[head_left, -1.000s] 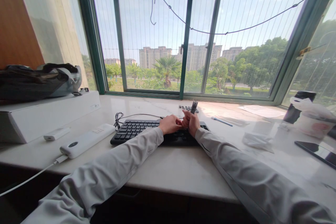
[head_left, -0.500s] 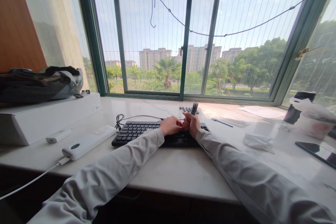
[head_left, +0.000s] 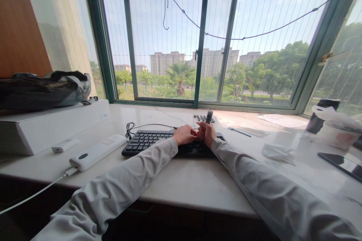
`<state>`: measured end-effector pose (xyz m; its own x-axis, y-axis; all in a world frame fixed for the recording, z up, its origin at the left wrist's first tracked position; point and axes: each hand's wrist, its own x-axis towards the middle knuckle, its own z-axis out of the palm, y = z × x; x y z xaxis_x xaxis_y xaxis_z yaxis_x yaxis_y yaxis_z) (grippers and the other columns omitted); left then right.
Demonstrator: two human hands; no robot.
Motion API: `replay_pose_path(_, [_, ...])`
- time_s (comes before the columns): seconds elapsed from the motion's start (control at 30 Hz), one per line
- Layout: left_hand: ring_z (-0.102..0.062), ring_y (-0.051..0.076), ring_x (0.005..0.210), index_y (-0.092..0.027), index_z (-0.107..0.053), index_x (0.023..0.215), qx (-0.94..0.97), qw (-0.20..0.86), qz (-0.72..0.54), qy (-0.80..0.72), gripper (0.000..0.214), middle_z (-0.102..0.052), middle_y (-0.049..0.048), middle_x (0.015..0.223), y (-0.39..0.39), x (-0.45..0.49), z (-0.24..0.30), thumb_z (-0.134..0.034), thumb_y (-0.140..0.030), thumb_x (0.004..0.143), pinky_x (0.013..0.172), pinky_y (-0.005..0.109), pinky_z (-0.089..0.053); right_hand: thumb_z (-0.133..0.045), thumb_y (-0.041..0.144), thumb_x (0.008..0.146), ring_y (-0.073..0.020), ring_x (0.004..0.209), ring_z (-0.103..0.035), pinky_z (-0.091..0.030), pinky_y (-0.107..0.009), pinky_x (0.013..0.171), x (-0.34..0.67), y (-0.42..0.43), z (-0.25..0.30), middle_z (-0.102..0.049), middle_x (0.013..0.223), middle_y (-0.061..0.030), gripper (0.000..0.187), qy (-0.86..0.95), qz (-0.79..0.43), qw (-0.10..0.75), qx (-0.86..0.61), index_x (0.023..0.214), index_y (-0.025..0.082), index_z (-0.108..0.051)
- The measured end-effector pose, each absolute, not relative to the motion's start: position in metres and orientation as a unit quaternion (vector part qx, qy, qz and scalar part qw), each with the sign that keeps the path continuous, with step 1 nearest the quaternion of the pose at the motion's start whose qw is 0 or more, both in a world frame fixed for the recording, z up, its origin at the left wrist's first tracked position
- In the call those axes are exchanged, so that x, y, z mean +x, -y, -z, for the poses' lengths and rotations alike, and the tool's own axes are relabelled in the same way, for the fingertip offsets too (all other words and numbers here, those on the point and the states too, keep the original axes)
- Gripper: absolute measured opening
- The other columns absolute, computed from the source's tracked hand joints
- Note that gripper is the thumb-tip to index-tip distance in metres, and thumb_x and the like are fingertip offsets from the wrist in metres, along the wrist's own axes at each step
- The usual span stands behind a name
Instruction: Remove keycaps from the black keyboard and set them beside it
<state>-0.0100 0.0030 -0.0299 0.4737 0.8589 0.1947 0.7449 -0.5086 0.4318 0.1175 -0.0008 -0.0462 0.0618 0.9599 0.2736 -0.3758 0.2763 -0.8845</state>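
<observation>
A black keyboard [head_left: 149, 141] lies on the pale stone counter, its right half largely covered by my hands. My right hand [head_left: 209, 134] is closed around a slim dark tool [head_left: 209, 116], whose top end sticks up above the fist; its lower end is hidden. My left hand [head_left: 184, 134] is over the keyboard, fingers pinched together against the right hand's fingers; whatever they hold is hidden. Several loose black keycaps [head_left: 200, 117] lie just behind the keyboard. A coiled black cable [head_left: 129, 130] rests at its back left corner.
To the left are a white power bank [head_left: 98, 152] with a cable, a small white device [head_left: 65, 145] and a white box [head_left: 62, 124] bearing a dark bag [head_left: 42, 90]. On the right lie a blue pen [head_left: 240, 131], clear plastic [head_left: 278, 152], a phone [head_left: 341, 165] and a bagged tub [head_left: 338, 131].
Both hands keep nearly the same pose over the keyboard, the right still gripping the dark tool. The view has shifted very slightly.
</observation>
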Motion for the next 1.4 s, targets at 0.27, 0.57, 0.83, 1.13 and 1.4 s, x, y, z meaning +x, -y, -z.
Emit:
replay_pose_path(0.27, [-0.061, 0.016, 0.072, -0.026, -0.077, 0.087, 0.845, 0.153, -0.202, -0.47, 0.035, -0.071, 0.0002, 0.079, -0.004, -0.011, 0.03, -0.061, -0.052, 0.069, 0.061, 0.022, -0.039, -0.062, 0.025, 0.063, -0.0048, 0.028, -0.018, -0.016, -0.022, 0.029, 0.117, 0.003, 0.046, -0.022, 0.032, 0.0095, 0.042, 0.453, -0.505, 0.664, -0.316, 0.05, 0.024, -0.021])
replay_pose_path(0.57, [-0.061, 0.016, 0.072, -0.022, -0.076, 0.091, 0.851, 0.166, -0.19, -0.461, 0.039, -0.071, 0.0008, 0.077, -0.008, -0.011, 0.031, -0.061, -0.05, 0.07, 0.06, 0.021, -0.039, -0.063, 0.025, 0.061, -0.0042, 0.029, -0.018, -0.014, -0.021, 0.03, 0.118, 0.004, 0.043, -0.021, 0.034, 0.0097, 0.042, 0.462, -0.51, 0.655, -0.311, 0.048, 0.024, -0.023])
replay_pose_path(0.83, [-0.062, 0.017, 0.073, -0.022, -0.077, 0.091, 0.843, 0.182, -0.205, -0.462, 0.046, -0.071, 0.0018, 0.074, -0.01, -0.011, 0.032, -0.062, -0.058, 0.067, 0.061, 0.022, -0.04, -0.063, 0.03, 0.067, -0.0047, 0.03, -0.017, -0.015, -0.023, 0.031, 0.123, 0.005, 0.04, -0.02, 0.033, 0.0086, 0.049, 0.46, -0.547, 0.647, -0.266, 0.046, 0.023, -0.019])
replay_pose_path(1.13, [-0.062, 0.018, 0.078, -0.018, -0.076, 0.095, 0.843, 0.219, -0.203, -0.447, 0.051, -0.071, 0.0039, 0.079, -0.013, -0.012, 0.032, -0.061, -0.058, 0.068, 0.063, 0.022, -0.041, -0.064, 0.03, 0.065, -0.0051, 0.03, -0.016, -0.015, -0.023, 0.031, 0.124, 0.004, 0.042, -0.02, 0.032, 0.0092, 0.049, 0.427, -0.548, 0.666, -0.272, 0.048, 0.024, -0.019])
replay_pose_path(1.4, [-0.06, 0.017, 0.074, -0.018, -0.076, 0.093, 0.845, 0.22, -0.197, -0.446, 0.05, -0.07, 0.0032, 0.076, -0.015, -0.012, 0.033, -0.06, -0.057, 0.068, 0.063, 0.022, -0.042, -0.063, 0.029, 0.065, -0.005, 0.03, -0.016, -0.015, -0.022, 0.03, 0.123, 0.004, 0.042, -0.021, 0.032, 0.009, 0.047, 0.441, -0.54, 0.656, -0.288, 0.048, 0.024, -0.019])
